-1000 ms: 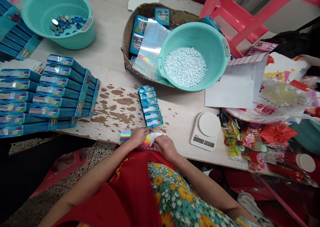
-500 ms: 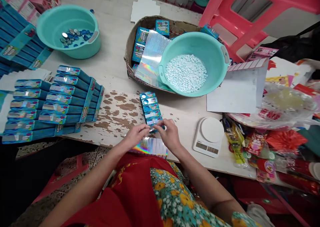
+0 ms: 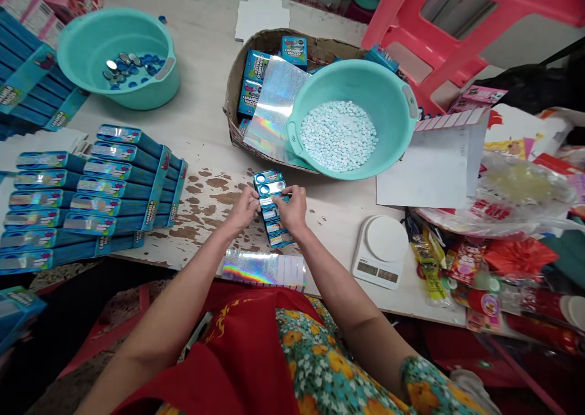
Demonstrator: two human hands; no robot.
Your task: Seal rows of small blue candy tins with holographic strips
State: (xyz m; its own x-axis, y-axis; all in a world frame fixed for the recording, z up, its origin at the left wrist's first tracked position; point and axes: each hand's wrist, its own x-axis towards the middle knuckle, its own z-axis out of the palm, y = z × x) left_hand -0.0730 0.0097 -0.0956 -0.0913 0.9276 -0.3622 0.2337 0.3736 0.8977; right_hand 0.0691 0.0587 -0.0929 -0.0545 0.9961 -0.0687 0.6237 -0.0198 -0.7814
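A short row of small blue candy boxes [image 3: 279,239] stands on the table in front of me, with shiny bands across several of the nearer tops. My left hand [image 3: 245,210] is closed in a pinch at the row's left side, around its upper half. From the right, my right hand [image 3: 293,209] reaches over the same boxes, thumb and finger closed at their tops. Something bright shows between the fingertips; whether it is a loose strip or a box top I cannot tell. Below the row, a rainbow-silver sticker sheet [image 3: 256,269] lies at the table edge.
Stacked blue boxes [image 3: 109,186] stand left. A teal basin [image 3: 150,95] holds blue and silver discs; another teal basin [image 3: 393,141], with pale candies, rests on a carton [image 3: 233,119]. A white kitchen scale [image 3: 386,238] and bagged sweets [image 3: 470,262] are right. A pink stool [image 3: 388,31] stands behind.
Both hands have moved up the row, from its nearest box to the upper boxes. The nearest box and the sticker sheet are now uncovered. A blue box has appeared at the lower left edge.
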